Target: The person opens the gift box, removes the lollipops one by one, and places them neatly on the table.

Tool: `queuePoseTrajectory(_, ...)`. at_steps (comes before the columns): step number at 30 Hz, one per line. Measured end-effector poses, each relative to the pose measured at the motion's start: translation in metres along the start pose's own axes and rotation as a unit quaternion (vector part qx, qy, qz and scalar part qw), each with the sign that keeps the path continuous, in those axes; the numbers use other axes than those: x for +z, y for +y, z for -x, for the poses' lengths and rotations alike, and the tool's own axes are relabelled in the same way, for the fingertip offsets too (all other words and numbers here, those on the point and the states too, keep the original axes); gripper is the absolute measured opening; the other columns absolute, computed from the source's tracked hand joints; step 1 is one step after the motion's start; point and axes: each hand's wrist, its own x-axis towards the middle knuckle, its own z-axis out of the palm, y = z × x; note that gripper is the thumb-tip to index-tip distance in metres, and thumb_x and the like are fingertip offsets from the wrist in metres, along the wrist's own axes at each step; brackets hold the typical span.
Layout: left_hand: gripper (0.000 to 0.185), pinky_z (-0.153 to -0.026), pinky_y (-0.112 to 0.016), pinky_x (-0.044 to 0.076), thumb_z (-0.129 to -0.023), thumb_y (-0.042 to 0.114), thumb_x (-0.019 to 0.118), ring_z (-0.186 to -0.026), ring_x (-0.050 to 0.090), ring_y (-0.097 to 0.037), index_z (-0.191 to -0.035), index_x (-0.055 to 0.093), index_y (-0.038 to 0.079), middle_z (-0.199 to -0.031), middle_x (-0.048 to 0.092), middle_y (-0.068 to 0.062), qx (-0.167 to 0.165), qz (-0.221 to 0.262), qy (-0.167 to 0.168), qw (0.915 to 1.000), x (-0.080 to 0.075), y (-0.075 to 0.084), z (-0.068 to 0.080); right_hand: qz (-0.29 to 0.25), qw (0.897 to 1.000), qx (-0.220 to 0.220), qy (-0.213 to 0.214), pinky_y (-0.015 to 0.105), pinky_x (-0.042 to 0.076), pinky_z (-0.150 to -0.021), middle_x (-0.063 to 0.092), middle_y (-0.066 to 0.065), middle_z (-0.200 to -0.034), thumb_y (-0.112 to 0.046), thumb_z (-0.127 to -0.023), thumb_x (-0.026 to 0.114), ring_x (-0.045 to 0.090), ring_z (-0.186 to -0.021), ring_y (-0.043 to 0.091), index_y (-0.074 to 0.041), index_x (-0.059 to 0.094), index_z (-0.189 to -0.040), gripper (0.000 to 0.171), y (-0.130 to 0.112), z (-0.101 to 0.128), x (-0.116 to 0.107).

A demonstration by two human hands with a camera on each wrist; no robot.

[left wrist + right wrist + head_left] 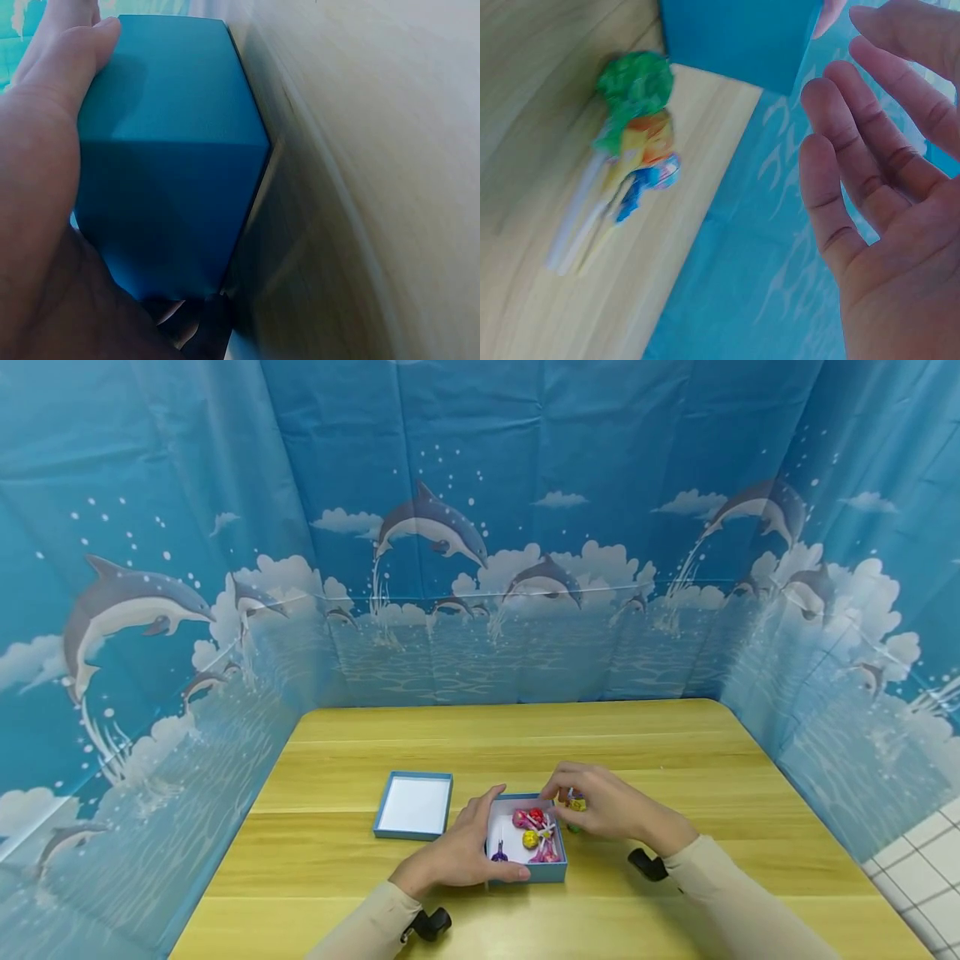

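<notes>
The left grip [459, 852] clasps the blue box [546, 873], lollipops [531, 839] inside it, on the worktop [300, 852]; the right grip [603, 803], fingers loosely parted, hovers at its right edge near loose lollipops [636, 86].

1. Reading check, and it's a blank: no word, brand, number or sign can be made out in any view.
2. Inside the blue box [546, 872], right in the left hand's [474, 850] grip, the boxed lollipops [531, 839] wear printed-looking wrappers, too small to read.
3. Over beside the right hand [600, 800], outside that grip, the loose lollipops [646, 139] come up blurred; nothing legible there either.
4. Under the left hand's fingers, the box's visible outer walls show plain blue, no lettering.
</notes>
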Motion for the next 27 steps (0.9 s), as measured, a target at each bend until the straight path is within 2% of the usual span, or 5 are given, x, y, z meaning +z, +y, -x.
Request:
queuePoseTrajectory(2,0.134,-0.121,-0.063,0.054,-0.094,0.066,0.093,-0.155,0.054,-0.037,-0.19,0.008,0.024,-0.185,0.036,-0.023,0.0,0.0,-0.001,1.0,-0.001,0.0,0.0,0.001,1.0,-0.009,-0.009,0.038,0.066,-0.08,0.08,0.003,-0.121,-0.015,-0.112,0.081,0.074,-0.092,0.012,-0.015,0.084,-0.125,0.014,-0.004,-0.004,0.0)
queuePoseTrajectory(8,0.135,-0.123,-0.063,0.054,-0.094,0.069,0.091,-0.158,0.053,-0.037,-0.19,0.006,0.026,-0.186,0.035,-0.022,0.0,-0.007,0.0,1.0,-0.001,0.0,0.0,-0.008,0.999,-0.034,-0.036,0.036,0.066,-0.078,0.08,0.005,-0.121,-0.017,-0.112,0.082,0.072,-0.092,0.012,-0.014,0.084,-0.125,0.014,-0.013,-0.017,0.001)
queuePoseTrajectory(14,0.136,-0.124,-0.065,0.053,-0.096,0.072,0.088,-0.162,0.05,-0.039,-0.19,0.001,0.027,-0.189,0.03,-0.023,0.005,-0.003,-0.012,0.9999,-0.002,0.0,0.0,-0.004,0.996,-0.047,-0.078,0.042,0.07,-0.094,0.08,0.006,-0.125,-0.015,-0.111,0.082,0.078,-0.107,0.02,-0.015,0.085,-0.127,0.016,-0.024,-0.028,0.004)
queuePoseTrajectory(21,0.134,-0.134,-0.074,0.041,-0.1,0.074,0.081,-0.179,0.027,-0.047,-0.19,-0.006,0.025,-0.195,0.016,-0.021,0.02,0.009,-0.024,0.9995,-0.008,-0.002,-0.002,0.022,0.989,-0.074,-0.126,0.039,0.068,-0.097,0.079,0.0,-0.129,-0.016,-0.109,0.085,0.077,-0.111,0.021,-0.016,0.085,-0.132,0.023,-0.037,-0.046,0.007)
queuePoseTrajectory(27,0.136,-0.136,-0.075,0.037,-0.102,0.072,0.08,-0.182,0.016,-0.05,-0.189,-0.011,0.018,-0.197,0.005,-0.021,0.023,0.019,-0.037,0.9989,-0.005,-0.004,0.0,0.021,0.979,-0.084,-0.185,0.026,0.061,-0.093,0.081,-0.002,-0.13,-0.013,-0.108,0.086,0.075,-0.108,0.019,-0.013,0.086,-0.132,0.024,-0.042,-0.057,0.017)
